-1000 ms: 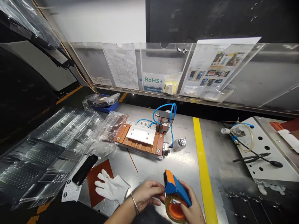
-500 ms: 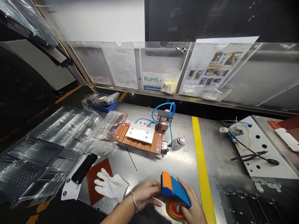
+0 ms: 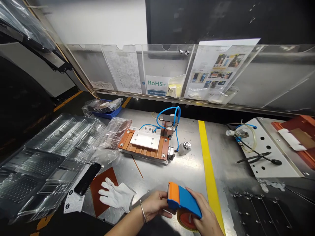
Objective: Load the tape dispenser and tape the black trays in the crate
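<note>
My right hand is wrapped around a blue and orange tape dispenser, held tilted above the metal bench near its front edge. A roll of tape sits under its body. At the orange cutter end, my left hand has its fingers curled up against the dispenser; the fingertips are partly hidden, and whatever they pinch is not visible. To the left of that hand lies a white glove, partly over a reddish-brown sheet.
Behind the hands stands a brown fixture with a silver plate and blue air hoses. A metal-capped bottle is beside it. Leftward are a phone and stacked clear plastic trays. Yellow tape marks the bench right of my hands.
The view has shifted slightly to the right. My left fingers have closed in on the dispenser's cutter end, and the dispenser has turned a little in my right hand.
</note>
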